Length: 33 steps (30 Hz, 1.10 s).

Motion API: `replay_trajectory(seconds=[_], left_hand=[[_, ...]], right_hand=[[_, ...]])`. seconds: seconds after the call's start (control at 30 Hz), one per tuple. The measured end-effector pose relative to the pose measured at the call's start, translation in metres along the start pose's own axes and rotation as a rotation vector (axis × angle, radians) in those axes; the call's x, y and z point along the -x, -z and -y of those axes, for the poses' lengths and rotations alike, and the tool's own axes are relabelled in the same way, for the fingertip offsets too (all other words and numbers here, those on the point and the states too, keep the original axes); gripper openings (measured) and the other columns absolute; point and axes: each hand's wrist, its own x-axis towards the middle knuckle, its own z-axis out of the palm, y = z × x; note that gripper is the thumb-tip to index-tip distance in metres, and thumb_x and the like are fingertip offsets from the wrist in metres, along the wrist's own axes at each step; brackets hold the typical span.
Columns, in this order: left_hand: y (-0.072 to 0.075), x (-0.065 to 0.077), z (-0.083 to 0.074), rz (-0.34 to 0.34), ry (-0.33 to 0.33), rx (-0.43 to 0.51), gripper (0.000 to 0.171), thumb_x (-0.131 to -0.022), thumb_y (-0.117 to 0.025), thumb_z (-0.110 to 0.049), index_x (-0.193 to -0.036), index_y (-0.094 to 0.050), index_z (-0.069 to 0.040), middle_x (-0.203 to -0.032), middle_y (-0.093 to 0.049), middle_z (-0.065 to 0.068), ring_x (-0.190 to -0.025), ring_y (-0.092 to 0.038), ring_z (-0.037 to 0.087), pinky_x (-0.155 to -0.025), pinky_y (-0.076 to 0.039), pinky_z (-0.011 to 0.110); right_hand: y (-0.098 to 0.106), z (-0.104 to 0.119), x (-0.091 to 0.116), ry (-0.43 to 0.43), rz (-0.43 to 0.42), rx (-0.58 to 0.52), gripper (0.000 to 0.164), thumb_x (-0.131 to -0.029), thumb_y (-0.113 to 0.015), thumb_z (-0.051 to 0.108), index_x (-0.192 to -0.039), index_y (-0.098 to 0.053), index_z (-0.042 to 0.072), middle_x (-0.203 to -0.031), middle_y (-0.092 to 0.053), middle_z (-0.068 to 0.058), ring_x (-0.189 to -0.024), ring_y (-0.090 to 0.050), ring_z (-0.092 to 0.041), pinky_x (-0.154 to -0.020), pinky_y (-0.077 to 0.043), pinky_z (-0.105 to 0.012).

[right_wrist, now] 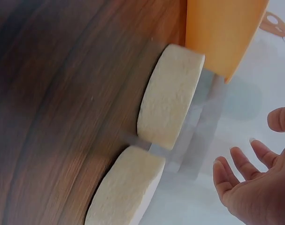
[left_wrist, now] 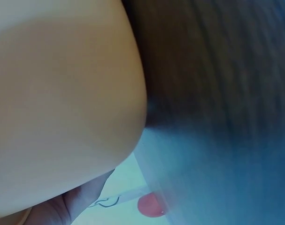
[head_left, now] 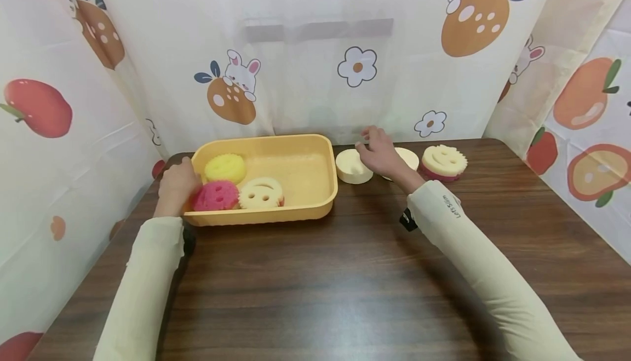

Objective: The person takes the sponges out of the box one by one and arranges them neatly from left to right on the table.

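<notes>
My left hand (head_left: pixel 176 184) grips the left rim of a yellow plastic tray (head_left: pixel 296 216); its fingertips are hidden in the head view. In the left wrist view the tray wall (left_wrist: pixel 72 108) covers most of the hand. Inside the tray lie a yellow sponge (head_left: pixel 225 168), a pink sponge (head_left: pixel 217 195) and a cream smiley-face sponge (head_left: pixel 260 193). My right hand (head_left: pixel 382 155) hovers with relaxed, parted fingers and nothing in them. Beneath and beside it, two plain round cream sponges (head_left: pixel 353 167) (right_wrist: pixel 170 96) stand on the table, right of the tray.
A cream smiley-face sponge with a pink underside (head_left: pixel 445 162) sits farther right on the dark wooden table (head_left: pixel 315 290). Printed curtains (head_left: pixel 305 87) hang behind the table and along both sides.
</notes>
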Motion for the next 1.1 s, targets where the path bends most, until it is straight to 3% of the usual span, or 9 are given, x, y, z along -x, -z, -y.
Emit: replay_trajectory(seconds=[0.47,0.87,1.1], left_hand=[[0.001,0.001,-0.002,0.017,0.01,-0.005,0.051,-0.097,-0.047,-0.018,-0.136,-0.032,0.012,-0.11,-0.051,0.034,-0.091,-0.057,0.044,-0.081,-0.056,0.061],[0.002,-0.001,-0.003,0.02,0.005,0.0,0.049,-0.097,-0.051,-0.018,-0.132,-0.035,0.011,-0.104,-0.054,0.032,-0.087,-0.059,0.042,-0.081,-0.057,0.059],[0.001,-0.001,-0.002,0.017,0.011,-0.008,0.05,-0.097,-0.048,-0.019,-0.134,-0.033,0.011,-0.108,-0.052,0.033,-0.089,-0.057,0.044,-0.079,-0.056,0.06]], right_hand=[[-0.021,0.022,-0.003,0.024,0.031,-0.029,0.049,-0.103,-0.041,0.028,-0.141,-0.035,-0.003,-0.145,-0.04,-0.027,-0.137,-0.036,-0.041,-0.114,-0.031,-0.054],[-0.03,0.041,-0.002,0.009,0.079,-0.031,0.049,-0.105,-0.038,0.032,-0.143,-0.034,0.001,-0.148,-0.037,-0.022,-0.141,-0.03,-0.039,-0.115,-0.031,-0.053],[-0.04,0.048,-0.004,0.053,0.074,-0.052,0.047,-0.103,-0.04,0.029,-0.14,-0.037,0.0,-0.145,-0.037,-0.024,-0.139,-0.034,-0.038,-0.116,-0.03,-0.05]])
